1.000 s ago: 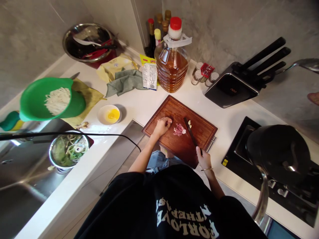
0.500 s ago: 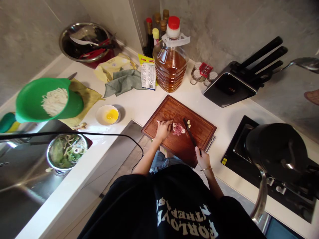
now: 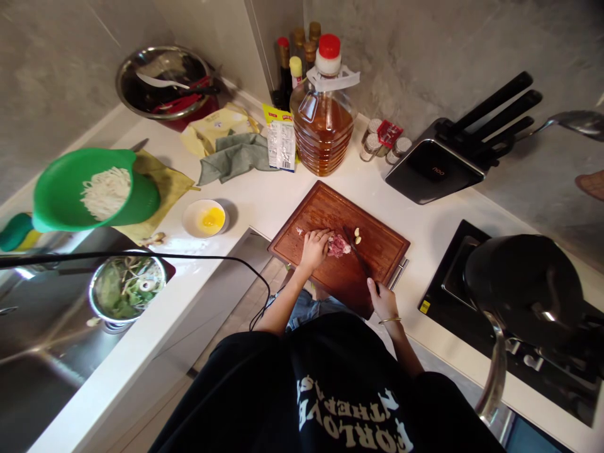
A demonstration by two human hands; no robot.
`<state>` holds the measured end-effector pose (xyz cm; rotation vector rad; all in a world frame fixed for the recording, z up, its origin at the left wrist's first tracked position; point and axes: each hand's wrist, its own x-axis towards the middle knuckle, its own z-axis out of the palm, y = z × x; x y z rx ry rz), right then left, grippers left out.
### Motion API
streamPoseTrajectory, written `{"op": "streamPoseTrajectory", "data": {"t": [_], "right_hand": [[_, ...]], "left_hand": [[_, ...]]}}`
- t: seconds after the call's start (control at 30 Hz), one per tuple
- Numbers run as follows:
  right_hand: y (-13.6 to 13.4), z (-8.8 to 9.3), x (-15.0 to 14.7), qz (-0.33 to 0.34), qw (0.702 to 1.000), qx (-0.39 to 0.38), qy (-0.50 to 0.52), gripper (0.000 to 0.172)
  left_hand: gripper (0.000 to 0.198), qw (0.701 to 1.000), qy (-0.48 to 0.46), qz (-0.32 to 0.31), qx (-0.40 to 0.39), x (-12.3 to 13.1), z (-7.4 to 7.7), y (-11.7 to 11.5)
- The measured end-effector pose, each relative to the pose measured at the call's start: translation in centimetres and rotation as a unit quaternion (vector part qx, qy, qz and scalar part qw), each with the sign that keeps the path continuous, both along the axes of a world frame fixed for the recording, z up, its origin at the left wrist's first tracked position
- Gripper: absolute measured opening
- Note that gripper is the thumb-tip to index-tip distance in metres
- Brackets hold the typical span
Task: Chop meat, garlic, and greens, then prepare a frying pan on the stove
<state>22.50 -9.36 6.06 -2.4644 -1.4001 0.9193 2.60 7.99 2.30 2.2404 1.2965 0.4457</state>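
On the brown wooden cutting board (image 3: 349, 286) lies a small heap of pink, chopped-looking raw meat (image 3: 338, 245). My left hand (image 3: 314, 250) presses bent fingers onto the left side of the meat, its fingertips partly hidden. A dark-bladed knife (image 3: 360, 259) is gripped by its handle in my right hand (image 3: 384, 301). The blade reaches up and left along the right edge of the meat. Pale peeled garlic cloves (image 3: 357, 236) lie just right of the blade. A tiny pale scrap (image 3: 299, 231) sits left of my left hand.
Behind the board stand an oil jug (image 3: 324, 135) and a knife block (image 3: 434, 163). A black pot (image 3: 523, 286) sits on the stove at right. At left are a bowl with egg yolk (image 3: 204, 218), a green colander (image 3: 51, 189) of noodles, and a sink (image 3: 42, 352). A black cable (image 3: 212, 256) crosses there.
My left hand has shifted slightly right, closer against the meat, uncovering a scrap on its left. The knife blade has moved slightly left onto the meat's edge.
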Motion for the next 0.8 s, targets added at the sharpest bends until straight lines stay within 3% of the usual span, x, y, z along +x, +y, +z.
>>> {"op": "streamPoseTrajectory", "data": {"t": [0.2, 0.33, 0.5, 0.67, 0.8], "right_hand": [[-0.3, 0.3, -0.1, -0.036, 0.998, 0.033, 0.032, 0.059], [-0.7, 0.2, -0.1, -0.106, 0.989, 0.082, 0.067, 0.059], [-1.2, 0.0, 0.0, -0.18, 0.971, 0.119, 0.102, 0.059], [-1.7, 0.4, 0.4, -0.204, 0.966, 0.12, 0.108, 0.06], [-1.9, 0.9, 0.6, -0.216, 0.963, 0.113, 0.119, 0.059]], "left_hand": [[0.03, 0.999, 0.046, 0.01, -0.005, 0.5, 0.1, 1.4], [0.034, 0.998, 0.052, 0.038, 0.027, 3.3, 1.5, 2.0], [0.047, 0.992, 0.121, -0.019, 0.011, 8.5, 1.6, 1.7], [0.023, 0.986, 0.15, -0.074, 0.004, 10.9, 0.8, 1.6], [0.018, 0.979, 0.144, -0.144, -0.003, 11.9, 0.6, 1.9]]}}
